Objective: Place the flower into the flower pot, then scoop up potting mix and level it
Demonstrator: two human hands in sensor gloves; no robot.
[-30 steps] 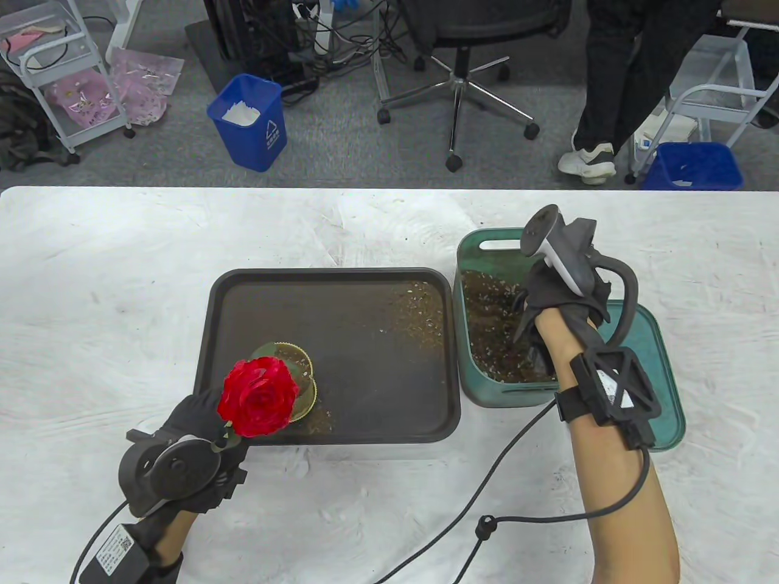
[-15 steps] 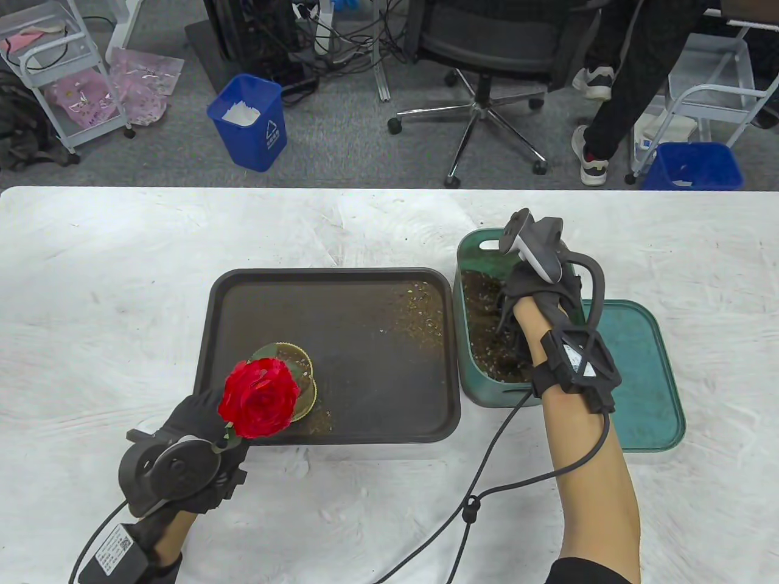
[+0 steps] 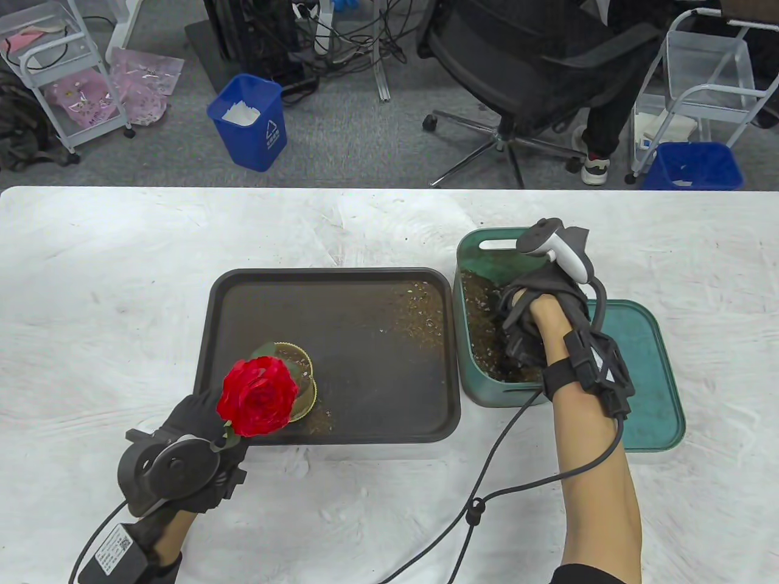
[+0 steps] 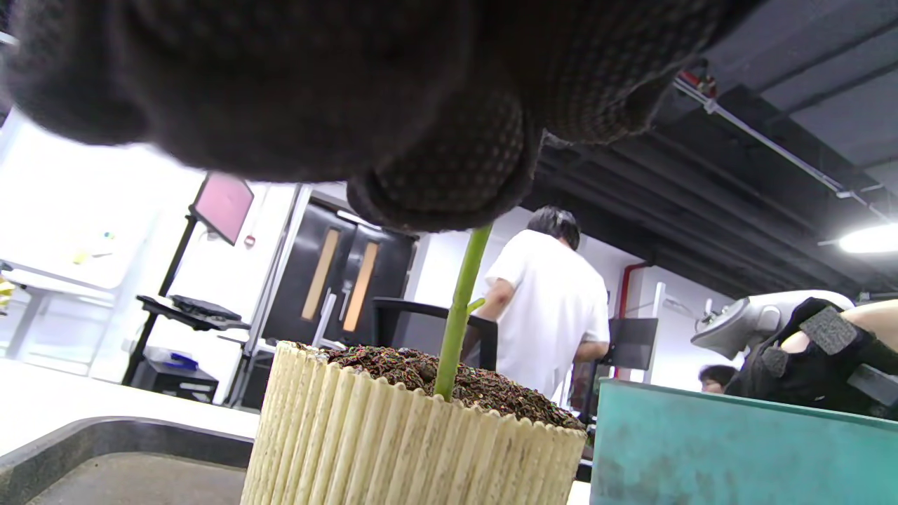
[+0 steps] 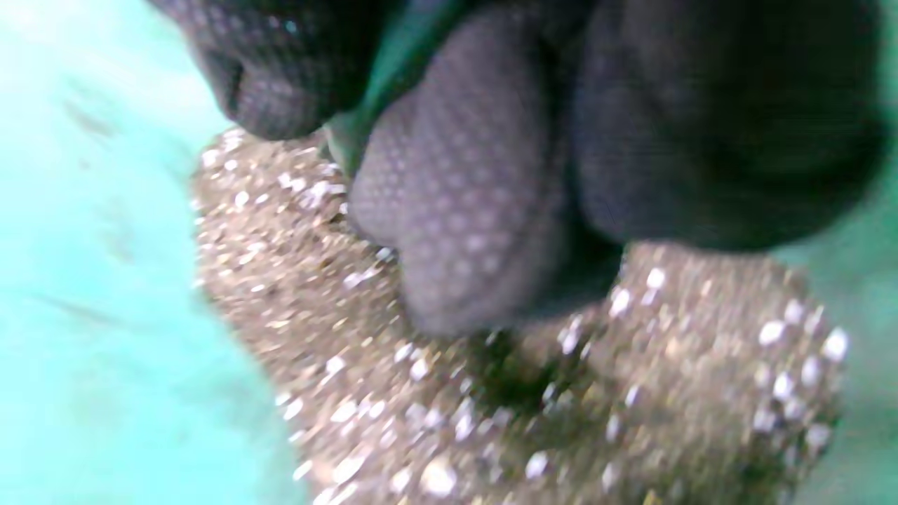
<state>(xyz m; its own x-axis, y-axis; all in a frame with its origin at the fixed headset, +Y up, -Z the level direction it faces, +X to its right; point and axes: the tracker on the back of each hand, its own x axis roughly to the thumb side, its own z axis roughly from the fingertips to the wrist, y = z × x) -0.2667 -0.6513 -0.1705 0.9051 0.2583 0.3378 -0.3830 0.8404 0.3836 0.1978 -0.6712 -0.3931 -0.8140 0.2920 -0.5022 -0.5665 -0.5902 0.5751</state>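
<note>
Two gloved hands are at work on the tabletop (image 3: pixel 122 274). Nearest the camera, the left hand (image 3: pixel 182 450) is positioned at the front edge of the dark tray (image 3: pixel 365 340). Its fingers (image 4: pixel 449 182) are pinched around the green stem (image 4: pixel 459 301) of the red flower (image 3: pixel 258 396), well above the soil line. The stem is seen planted upright in the ribbed cream flower pot (image 4: pixel 393 449), which is already filled with potting mix to about its rim. The pot stands in the front left part of the tray. Loose mix is scattered on the tray floor toward its far right corner.

Farther back and to the right, the right hand (image 3: pixel 541 316) is lowered into the green bin (image 3: pixel 481 389), which stands just beside the tray. Its fingers (image 5: pixel 463 182) are curled around something green, judged to be a scoop handle, though this is blurred and cannot be confirmed. The potting mix (image 5: pixel 491 393) lies directly beneath them. A green lid (image 3: pixel 651 377) rests beside the bin on its right.

Handling notes:
1. The flower is judged to be light and top-heavy, with a thin, fairly stiff stem. It should be held on the stem, below the bloom, so that the petals are not crushed.
2. The potting mix is loose and granular and is judged to spill easily. A loaded scoop should be kept level during transfer.
3. The pot is judged to be light, so tipping under side pressure is possible.
</note>
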